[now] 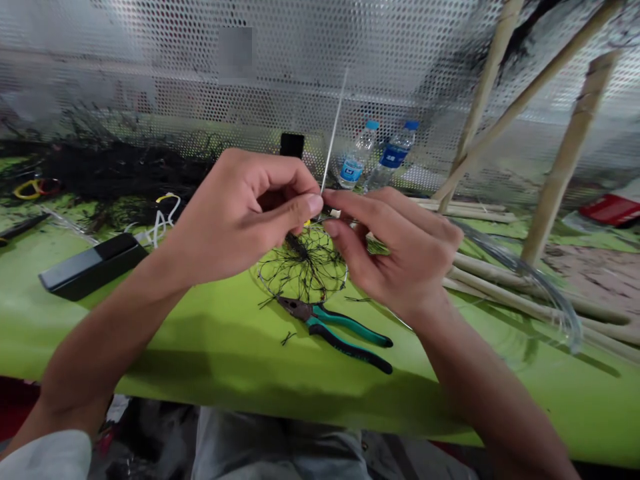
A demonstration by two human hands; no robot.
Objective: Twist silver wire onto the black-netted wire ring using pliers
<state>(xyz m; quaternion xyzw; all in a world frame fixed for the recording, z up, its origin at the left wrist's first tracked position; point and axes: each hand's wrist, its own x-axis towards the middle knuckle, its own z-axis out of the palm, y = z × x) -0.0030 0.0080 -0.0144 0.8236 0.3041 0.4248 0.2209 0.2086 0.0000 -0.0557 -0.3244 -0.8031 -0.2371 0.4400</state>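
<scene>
My left hand [245, 207] and my right hand [395, 250] meet fingertip to fingertip above a green table [210, 347]. Both pinch a thin silver wire [334, 130] that sticks up and slightly right from between the fingers. Just below the fingers hangs a small round wire ring with black netting [303, 267] stretched across it; the left hand's fingers also seem to hold its rim. Pliers with teal handles [340, 327] lie on the table right under the ring, jaws pointing left.
A black flat box [93, 263] lies at left, with a white cord [163, 223] and a heap of black netting [100, 170] behind. Two water bottles [375, 157] stand before a perforated metal wall. Bamboo poles [525, 287] and a wire coil [545, 293] lie at right.
</scene>
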